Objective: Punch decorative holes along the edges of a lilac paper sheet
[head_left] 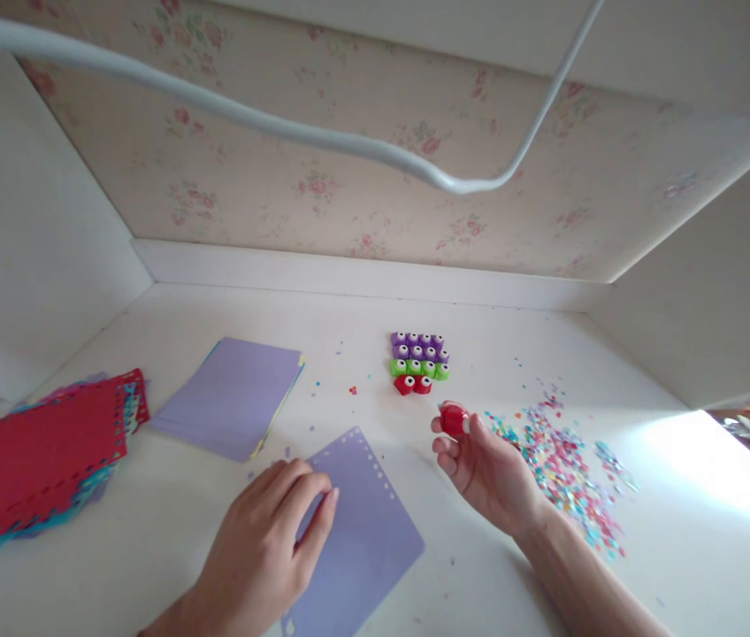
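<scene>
My right hand (491,460) is closed around a small red craft punch (455,421), lifted above the table with the palm partly turned up. Curled over the left edge of a light purple sheet of paper (368,540), my left hand (275,531) has its thumb and fingers drawn together. What its fingertips hold, if anything, is hidden. Rows of punched holes run along the sheet's upper right edge, and holes also show at its bottom left corner. Beyond my hands, more punches stand in rows: purple punches (418,346), green punches (419,368) and two red punches (413,385).
A stack of purple sheets (235,394) lies left of centre. Farther left is a pile of red and blue sheets (43,451) with punched edges. Colourful paper bits (567,469) are scattered on the right. A white cable (295,133) hangs across the top of the view.
</scene>
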Demonstrator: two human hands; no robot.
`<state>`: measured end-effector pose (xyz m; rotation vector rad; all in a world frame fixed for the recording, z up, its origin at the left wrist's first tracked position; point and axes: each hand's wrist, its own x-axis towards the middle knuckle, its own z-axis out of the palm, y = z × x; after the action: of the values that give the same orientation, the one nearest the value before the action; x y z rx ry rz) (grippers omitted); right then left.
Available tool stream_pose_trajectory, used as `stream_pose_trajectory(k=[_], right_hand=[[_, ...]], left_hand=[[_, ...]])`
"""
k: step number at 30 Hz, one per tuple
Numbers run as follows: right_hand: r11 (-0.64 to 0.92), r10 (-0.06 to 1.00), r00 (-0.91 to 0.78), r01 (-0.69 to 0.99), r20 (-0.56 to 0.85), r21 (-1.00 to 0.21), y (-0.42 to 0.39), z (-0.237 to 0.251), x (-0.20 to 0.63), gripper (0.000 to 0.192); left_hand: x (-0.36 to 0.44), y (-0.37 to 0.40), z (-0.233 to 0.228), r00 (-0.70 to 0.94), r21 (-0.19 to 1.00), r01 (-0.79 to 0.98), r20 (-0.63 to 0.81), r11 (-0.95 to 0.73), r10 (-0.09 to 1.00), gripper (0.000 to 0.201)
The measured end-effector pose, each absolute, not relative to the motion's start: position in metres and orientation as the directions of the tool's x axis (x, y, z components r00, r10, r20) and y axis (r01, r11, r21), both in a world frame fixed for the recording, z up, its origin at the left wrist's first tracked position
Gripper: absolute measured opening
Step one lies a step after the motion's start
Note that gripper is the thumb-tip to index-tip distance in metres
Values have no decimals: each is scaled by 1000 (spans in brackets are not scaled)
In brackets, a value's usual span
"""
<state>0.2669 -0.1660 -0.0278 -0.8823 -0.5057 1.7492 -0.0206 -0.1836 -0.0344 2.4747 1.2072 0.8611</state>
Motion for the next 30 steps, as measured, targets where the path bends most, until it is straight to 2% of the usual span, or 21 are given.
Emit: stream_pose_trajectory(k=[6,10,13,16,20,24,30], right_hand=[[-358,929,-289,-548,-231,-756,-172,-32,265,33],[-353,935,-259,-590,-243,-727,-173,-32,263,31],[-359,933,-226,-618,-279,-700,-171,-30,263,37],[-377,925,-211,-598,-315,-707,-170,-30,264,41],[-380,924,-195,-573,-330,-726,-170,-31,264,35],[-386,922,-200,-566,-332,-728,-171,-31,264,34],[-383,922,-275,-541,-272,-749,-172,-31,262,27]], left_hand=[[-16,-187,-37,525,373,676,360,-635,771,9],[-17,-186,-43,482,314,740,369,-595,794,25],[-21,-183,-47,433,280,795,358,-538,827,33],[-24,-182,-52,419,231,830,343,-508,840,45],[-26,-181,-57,422,182,851,321,-492,848,56],[-28,-180,-59,437,193,841,307,-505,845,60],[-29,-180,-64,395,289,837,267,-465,879,64]])
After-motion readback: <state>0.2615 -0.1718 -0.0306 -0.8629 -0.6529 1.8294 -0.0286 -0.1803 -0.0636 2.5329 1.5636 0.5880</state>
